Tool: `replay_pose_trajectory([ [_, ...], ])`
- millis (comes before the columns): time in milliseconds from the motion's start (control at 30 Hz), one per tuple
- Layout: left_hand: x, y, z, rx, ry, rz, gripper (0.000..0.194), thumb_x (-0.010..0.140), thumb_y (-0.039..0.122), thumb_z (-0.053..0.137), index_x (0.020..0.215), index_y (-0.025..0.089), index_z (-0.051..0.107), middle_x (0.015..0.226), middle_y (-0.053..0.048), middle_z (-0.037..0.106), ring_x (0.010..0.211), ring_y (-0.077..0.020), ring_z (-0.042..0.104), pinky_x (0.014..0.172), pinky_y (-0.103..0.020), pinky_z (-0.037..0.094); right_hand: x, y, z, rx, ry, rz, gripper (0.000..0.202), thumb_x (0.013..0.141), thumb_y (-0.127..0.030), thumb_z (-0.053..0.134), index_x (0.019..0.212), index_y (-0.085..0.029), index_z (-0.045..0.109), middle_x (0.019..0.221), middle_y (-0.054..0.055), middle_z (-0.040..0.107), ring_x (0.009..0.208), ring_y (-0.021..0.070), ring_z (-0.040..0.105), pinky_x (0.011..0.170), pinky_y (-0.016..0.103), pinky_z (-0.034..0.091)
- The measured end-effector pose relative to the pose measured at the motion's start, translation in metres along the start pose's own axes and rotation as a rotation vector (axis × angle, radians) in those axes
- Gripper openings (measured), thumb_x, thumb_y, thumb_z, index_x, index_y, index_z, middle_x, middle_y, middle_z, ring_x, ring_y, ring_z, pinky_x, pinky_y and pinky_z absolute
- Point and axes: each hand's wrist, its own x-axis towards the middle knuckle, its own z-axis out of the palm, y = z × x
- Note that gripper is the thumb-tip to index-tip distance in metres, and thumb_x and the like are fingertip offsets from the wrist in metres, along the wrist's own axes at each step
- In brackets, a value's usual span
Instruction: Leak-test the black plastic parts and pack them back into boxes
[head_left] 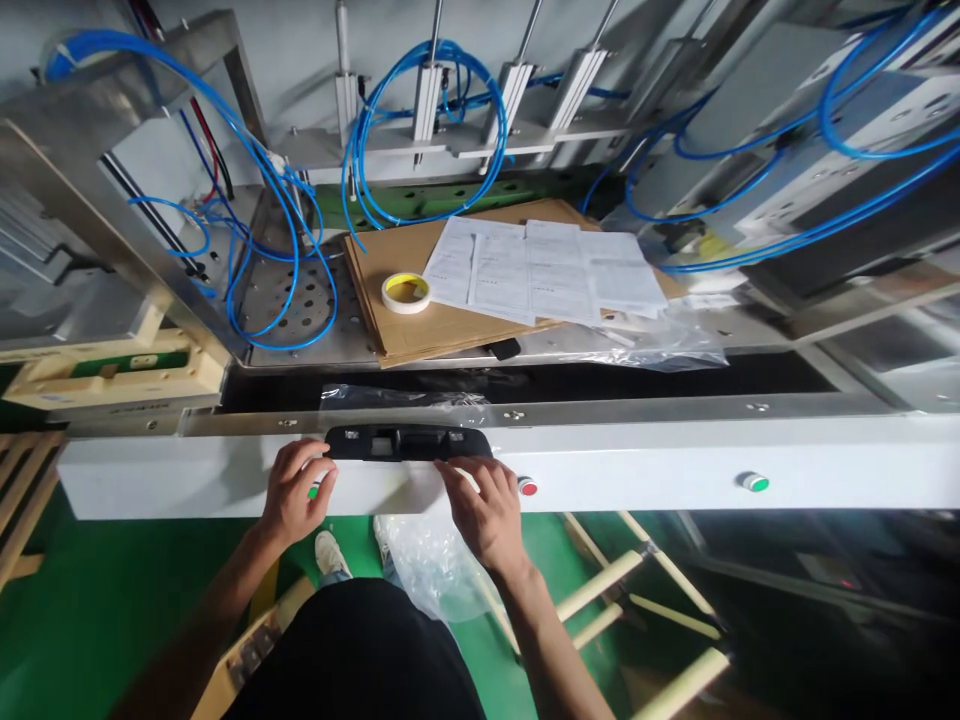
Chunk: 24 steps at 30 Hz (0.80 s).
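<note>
Black part (431,442) at white rail (637,460); L hand (295,492) loosely open by 1 end, R hand (486,508) at other, hold can't tell; best steady 2 ends, keep level.

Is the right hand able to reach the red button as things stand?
Probably yes: the red button sits beside the right hand, with nothing visible between, though that hand is at the black part.
</note>
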Motion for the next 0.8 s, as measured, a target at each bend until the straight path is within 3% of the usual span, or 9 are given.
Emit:
replay_pose_trajectory([
  [100,0.003,0.001,0.0,-0.069,-0.038,-0.089,0.011,0.1,0.022,0.054,0.096,0.022,0.064,0.113,-0.01,0.07,0.111,-0.0252,0.068,0.095,-0.042,0.056,0.007,0.012,-0.008,0.005,-0.084,-0.004,0.038,0.102,-0.009,0.056,0.132,-0.027,0.068,0.106,0.006,0.075,0.1,0.0229,0.063,0.089,0.04,0.045],
  [267,0.012,0.004,0.01,-0.13,-0.03,-0.197,0.012,0.098,0.021,0.051,0.089,0.023,0.058,0.097,-0.007,0.064,0.095,-0.022,0.067,0.086,-0.038,0.057,0.03,0.024,-0.016,0.051,-0.231,0.005,0.044,0.103,-0.012,0.049,0.141,-0.027,0.066,0.103,0.007,0.075,0.093,0.0233,0.06,0.083,0.039,0.044],
  [367,0.017,0.007,0.019,-0.095,0.023,-0.27,0.005,0.095,0.02,0.053,0.096,0.023,0.056,0.091,-0.005,0.062,0.087,-0.021,0.064,0.08,-0.036,0.056,0.041,0.024,-0.012,0.002,-0.228,0.041,0.043,0.102,-0.013,0.05,0.14,-0.023,0.067,0.11,0.009,0.072,0.094,0.0246,0.059,0.081,0.039,0.043],
  [433,0.019,0.009,0.021,-0.032,0.061,-0.314,0.012,0.094,0.021,0.055,0.106,0.022,0.057,0.091,-0.005,0.063,0.085,-0.0219,0.064,0.079,-0.037,0.056,0.045,0.023,-0.008,-0.033,-0.202,0.065,0.04,0.1,-0.013,0.052,0.135,-0.023,0.068,0.114,0.009,0.071,0.096,0.0253,0.057,0.08,0.039,0.042],
  [533,0.02,0.018,0.017,0.122,0.11,-0.287,0.02,0.097,0.023,0.058,0.117,0.02,0.06,0.1,-0.009,0.069,0.095,-0.0265,0.068,0.088,-0.043,0.056,0.048,0.023,-0.003,-0.053,-0.17,0.076,0.036,0.096,-0.01,0.055,0.125,-0.023,0.071,0.11,0.007,0.071,0.093,0.025,0.055,0.08,0.04,0.041],
  [600,0.02,0.029,0.013,0.217,0.133,-0.19,0.028,0.099,0.023,0.061,0.127,0.02,0.061,0.116,-0.014,0.073,0.11,-0.0304,0.069,0.1,-0.048,0.053,0.049,0.025,-0.002,-0.051,-0.168,0.077,0.033,0.095,-0.01,0.056,0.121,-0.022,0.072,0.107,0.007,0.07,0.092,0.0251,0.053,0.081,0.04,0.041],
  [667,0.021,0.042,0.014,0.251,0.042,-0.038,0.042,0.101,0.027,0.062,0.142,0.02,0.057,0.137,-0.017,0.07,0.13,-0.033,0.063,0.113,-0.05,0.047,0.05,0.026,-0.001,-0.036,-0.179,0.078,0.032,0.094,-0.01,0.057,0.12,-0.022,0.071,0.106,0.007,0.069,0.092,0.0255,0.052,0.082,0.04,0.041],
  [733,0.025,0.05,0.021,0.257,-0.139,0.097,0.057,0.103,0.034,0.059,0.156,0.019,0.046,0.155,-0.017,0.059,0.147,-0.0331,0.052,0.122,-0.052,0.04,0.05,0.027,0.0,-0.017,-0.188,0.084,0.032,0.094,-0.012,0.057,0.12,-0.023,0.071,0.107,0.007,0.069,0.092,0.0258,0.052,0.082,0.04,0.041],
  [800,0.032,0.049,0.032,0.298,-0.288,0.136,0.063,0.106,0.038,0.054,0.162,0.015,0.038,0.164,-0.017,0.049,0.154,-0.0325,0.044,0.127,-0.052,0.035,0.05,0.03,0.001,0.002,-0.188,0.091,0.032,0.095,-0.013,0.056,0.12,-0.024,0.072,0.107,0.007,0.068,0.092,0.0257,0.052,0.082,0.04,0.041],
])
